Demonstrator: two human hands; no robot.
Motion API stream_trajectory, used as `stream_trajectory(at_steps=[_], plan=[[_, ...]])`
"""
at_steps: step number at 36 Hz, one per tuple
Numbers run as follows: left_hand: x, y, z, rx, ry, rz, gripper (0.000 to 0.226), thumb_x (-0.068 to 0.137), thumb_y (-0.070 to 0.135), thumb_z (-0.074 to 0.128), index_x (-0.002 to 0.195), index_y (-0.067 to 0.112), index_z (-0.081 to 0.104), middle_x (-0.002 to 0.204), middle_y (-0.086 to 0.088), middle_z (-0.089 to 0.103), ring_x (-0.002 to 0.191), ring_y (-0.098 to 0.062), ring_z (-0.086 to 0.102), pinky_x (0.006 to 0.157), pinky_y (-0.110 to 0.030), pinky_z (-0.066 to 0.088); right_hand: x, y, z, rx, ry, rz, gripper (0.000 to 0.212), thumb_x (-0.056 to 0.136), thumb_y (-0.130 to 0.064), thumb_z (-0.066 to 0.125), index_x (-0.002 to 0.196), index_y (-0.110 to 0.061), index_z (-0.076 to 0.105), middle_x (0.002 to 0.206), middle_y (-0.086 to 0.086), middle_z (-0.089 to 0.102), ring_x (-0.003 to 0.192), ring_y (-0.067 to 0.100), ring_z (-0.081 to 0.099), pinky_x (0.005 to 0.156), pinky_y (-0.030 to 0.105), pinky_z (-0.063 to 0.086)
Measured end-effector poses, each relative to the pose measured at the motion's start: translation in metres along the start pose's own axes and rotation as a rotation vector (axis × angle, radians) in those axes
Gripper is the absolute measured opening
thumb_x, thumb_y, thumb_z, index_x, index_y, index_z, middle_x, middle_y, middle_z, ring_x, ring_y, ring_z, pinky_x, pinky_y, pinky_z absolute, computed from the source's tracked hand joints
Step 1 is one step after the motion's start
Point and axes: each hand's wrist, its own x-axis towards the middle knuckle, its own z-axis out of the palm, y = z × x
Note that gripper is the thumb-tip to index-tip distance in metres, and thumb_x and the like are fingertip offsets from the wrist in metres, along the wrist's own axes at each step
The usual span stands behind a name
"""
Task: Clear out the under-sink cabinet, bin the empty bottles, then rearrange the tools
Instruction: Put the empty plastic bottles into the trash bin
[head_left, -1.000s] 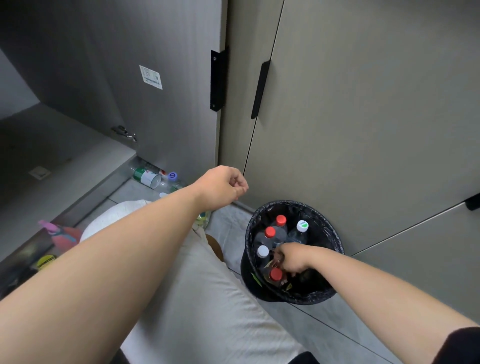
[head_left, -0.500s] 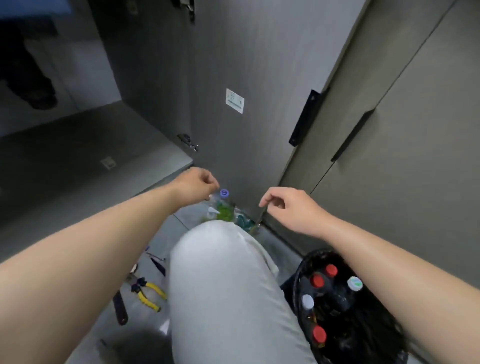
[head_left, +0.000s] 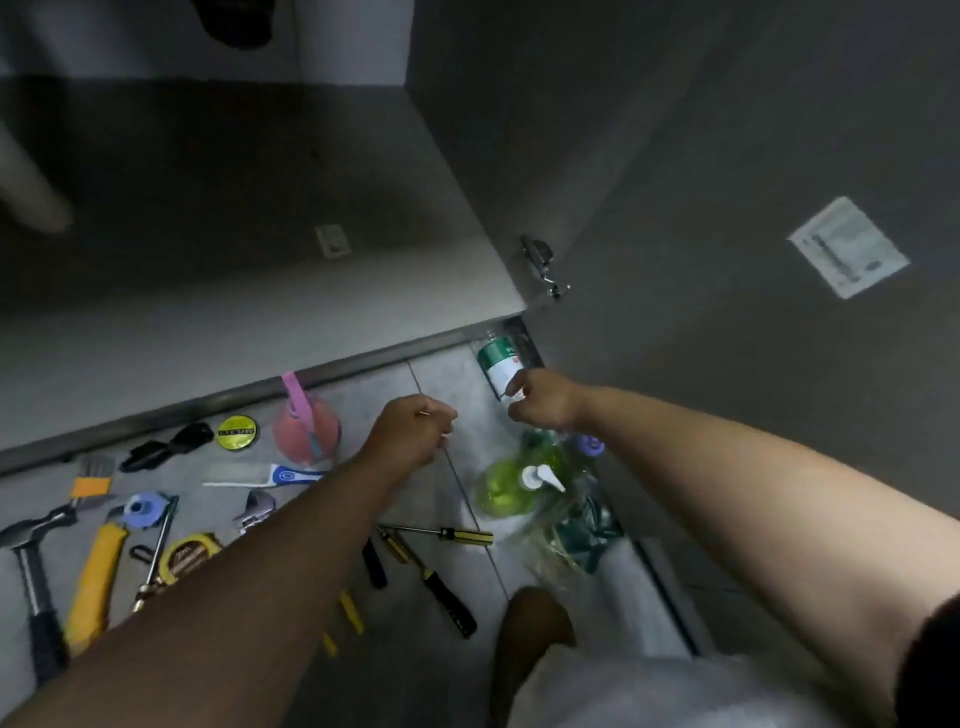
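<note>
One green-labelled bottle (head_left: 496, 364), end hidden behind right hand (head_left: 545, 401), left hand (head_left: 410, 432) curled

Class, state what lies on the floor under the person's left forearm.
A metal wrench head, a yellow tape measure and yellow handles stick out beside it; their remaining parts are covered.

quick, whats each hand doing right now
left hand: closed, fingers curled, nothing seen in it
right hand: fingertips at the green-label bottle, grip cannot be told
</note>
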Motion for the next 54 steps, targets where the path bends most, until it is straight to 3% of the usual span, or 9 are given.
stream_trajectory(at_steps=[13, 17, 22, 26, 28, 32, 37, 45, 54], plan=[[0.066, -0.058, -0.003, -0.446, -0.064, -0.215, 0.010, 0.101, 0.017, 0.060, 0.099, 0.018, 0.069, 0.100, -0.005, 0.071, 0.092, -0.021, 0.067, 0.074, -0.028, 0.051, 0.134, 0.013, 0.069, 0.168, 0.211, 0.419, 0.083, 0.081, -0.038, 0.074, 0.144, -0.006, 0.031, 0.144, 0.018, 0.047, 0.133, 0.035, 0.048, 0.110, 0.039, 0.042], [0.072, -0.066, -0.002, -0.424, -0.063, -0.226, 0.015, 0.098, 0.016, 0.064, 0.113, 0.018, 0.066, 0.113, -0.007, 0.066, 0.097, -0.021, 0.064, 0.077, -0.031, 0.051, 0.133, 0.000, 0.075, 0.321, 0.131, 0.389, 0.073, 0.079, -0.044, 0.079, 0.133, -0.006, 0.047, 0.126, 0.014, 0.062, 0.109, 0.032, 0.065, 0.095, 0.042, 0.056], [0.074, -0.073, -0.006, -0.279, -0.060, -0.185, 0.066, 0.084, 0.031, 0.080, 0.141, 0.032, 0.047, 0.125, 0.003, 0.062, 0.111, -0.018, 0.061, 0.100, -0.044, 0.052, 0.111, -0.022, 0.077, 0.772, -0.120, 0.388, 0.045, 0.082, -0.033, 0.076, 0.116, -0.011, 0.059, 0.089, 0.010, 0.070, 0.067, 0.021, 0.067, 0.052, 0.026, 0.056], [0.068, -0.069, -0.005, -0.327, -0.143, -0.129, 0.101, 0.050, 0.054, 0.088, 0.141, 0.033, 0.049, 0.129, 0.005, 0.065, 0.114, -0.022, 0.067, 0.096, -0.055, 0.055, 0.095, -0.035, 0.075, 0.906, -0.425, 0.372, 0.047, 0.084, -0.034, 0.075, 0.119, -0.007, 0.059, 0.089, 0.013, 0.073, 0.080, 0.024, 0.072, 0.078, 0.036, 0.062], [0.067, -0.070, -0.003, -0.379, -0.109, -0.124, 0.091, 0.051, 0.050, 0.091, 0.133, 0.031, 0.057, 0.122, 0.001, 0.071, 0.108, -0.025, 0.070, 0.090, -0.054, 0.058, 0.094, -0.036, 0.072, 0.912, -0.459, 0.327, 0.053, 0.087, -0.041, 0.073, 0.121, -0.003, 0.060, 0.100, 0.016, 0.071, 0.092, 0.027, 0.071, 0.080, 0.037, 0.061], [0.071, -0.077, -0.002, -0.447, -0.015, -0.182, 0.058, 0.081, 0.021, 0.084, 0.133, 0.026, 0.058, 0.121, -0.005, 0.069, 0.103, -0.031, 0.071, 0.083, -0.056, 0.060, 0.103, -0.029, 0.066, 0.632, -0.064, 0.247, 0.055, 0.096, -0.048, 0.053, 0.132, -0.006, 0.056, 0.129, 0.014, 0.056, 0.114, 0.031, 0.057, 0.100, 0.043, 0.049], [0.075, -0.086, -0.002, -0.539, -0.023, -0.216, 0.057, 0.085, 0.014, 0.080, 0.136, 0.025, 0.056, 0.127, -0.008, 0.065, 0.103, -0.032, 0.069, 0.085, -0.054, 0.060, 0.117, -0.005, 0.076, 0.138, 0.214, 0.303, 0.079, 0.097, -0.042, 0.052, 0.158, -0.008, 0.015, 0.166, 0.015, 0.000, 0.153, 0.035, 0.004, 0.123, 0.045, 0.017], [0.076, -0.094, 0.002, -0.581, -0.040, -0.221, 0.059, 0.087, 0.008, 0.077, 0.140, 0.020, 0.053, 0.131, -0.008, 0.063, 0.111, -0.031, 0.066, 0.089, -0.050, 0.058, 0.119, 0.006, 0.089, 0.093, 0.229, 0.481, 0.101, 0.085, -0.045, 0.068, 0.157, -0.010, 0.007, 0.161, 0.020, 0.013, 0.148, 0.036, 0.017, 0.118, 0.050, 0.026], [0.074, -0.096, 0.005, -0.630, -0.012, -0.221, 0.036, 0.088, 0.006, 0.075, 0.116, 0.023, 0.062, 0.111, -0.004, 0.069, 0.093, -0.025, 0.067, 0.091, -0.053, 0.056, 0.110, -0.009, 0.089, -0.104, 0.458, 0.335, 0.071, 0.080, -0.034, 0.067, 0.139, -0.015, 0.033, 0.141, 0.014, 0.032, 0.130, 0.032, 0.032, 0.103, 0.043, 0.035]])
